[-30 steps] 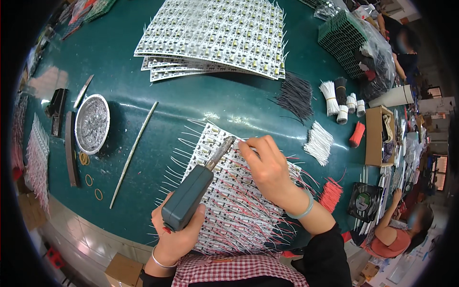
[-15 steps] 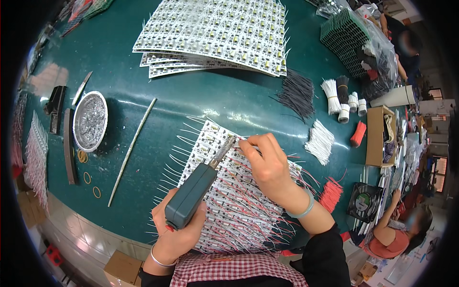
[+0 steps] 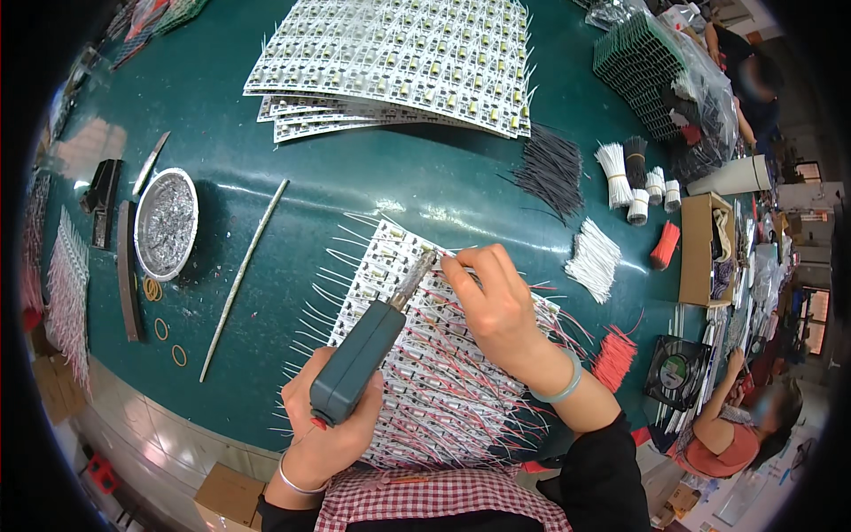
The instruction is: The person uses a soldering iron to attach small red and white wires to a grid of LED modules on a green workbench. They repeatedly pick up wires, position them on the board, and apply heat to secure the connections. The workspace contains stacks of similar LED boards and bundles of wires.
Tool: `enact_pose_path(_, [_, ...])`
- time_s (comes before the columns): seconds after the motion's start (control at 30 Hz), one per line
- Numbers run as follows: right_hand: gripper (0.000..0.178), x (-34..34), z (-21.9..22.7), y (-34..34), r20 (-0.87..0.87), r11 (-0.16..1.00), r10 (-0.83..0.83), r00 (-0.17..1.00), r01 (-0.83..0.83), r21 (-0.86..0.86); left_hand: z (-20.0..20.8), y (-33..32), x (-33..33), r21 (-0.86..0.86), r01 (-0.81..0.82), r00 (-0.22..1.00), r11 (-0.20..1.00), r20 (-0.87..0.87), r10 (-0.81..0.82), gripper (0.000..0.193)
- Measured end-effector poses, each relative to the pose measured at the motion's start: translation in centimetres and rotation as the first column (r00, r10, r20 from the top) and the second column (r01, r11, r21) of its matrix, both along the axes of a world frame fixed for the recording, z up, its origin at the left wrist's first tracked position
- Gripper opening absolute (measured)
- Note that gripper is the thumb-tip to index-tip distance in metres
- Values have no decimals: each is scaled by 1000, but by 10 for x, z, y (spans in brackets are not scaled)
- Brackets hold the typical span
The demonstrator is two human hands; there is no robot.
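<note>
"Your left hand (image 3: 328, 443) is wrapped around a dark green tool (image 3: 356, 362), its metal tip (image 3: 413, 284) pointing away from you."

"And your right hand (image 3: 495, 301) has thumb and forefinger pinched together just beside that tip, on what looks like a red wire (image 3: 441, 255), very small from here."

"Where does your work lie?"

"Your circuit-board panel (image 3: 425, 355) lies at the near edge of the tabletop (image 3: 257, 372), beneath both your hands, white wires fringing its left side and red ones trailing over its right. Beyond it, farther from that edge, you have a stack of panels (image 3: 390, 62)."

"Any writing you could read?"

"Toward the tabletop's right edge, your black fan (image 3: 693, 381) carries a round, partly green label (image 3: 674, 371) on its hub; its print is too small to make out."

"What else is around you?"

"Loose red wires (image 3: 614, 359) between your right forearm and the fan. Toward the left edge, a pale bowl (image 3: 146, 257) of silvery scraps, with rubber bands (image 3: 152, 289) just beside it."
</note>
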State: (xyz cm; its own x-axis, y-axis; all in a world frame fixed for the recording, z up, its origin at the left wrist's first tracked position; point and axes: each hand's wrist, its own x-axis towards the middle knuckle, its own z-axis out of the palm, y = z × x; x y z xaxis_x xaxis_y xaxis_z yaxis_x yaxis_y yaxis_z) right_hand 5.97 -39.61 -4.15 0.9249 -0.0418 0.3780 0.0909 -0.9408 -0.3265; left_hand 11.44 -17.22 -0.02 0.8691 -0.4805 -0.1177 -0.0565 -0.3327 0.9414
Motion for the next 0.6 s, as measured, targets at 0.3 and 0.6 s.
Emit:
enact_pose_path(0.3, [34,0,0,0,2,1000,2,1000,-2,5,4,2,0,25,8,998,1000,63,-9,12])
enact_pose_path(0.6, [33,1,0,1,15,1000,-9,1000,9,7,9,5,-3,-11,-53,999,999,3,53,19])
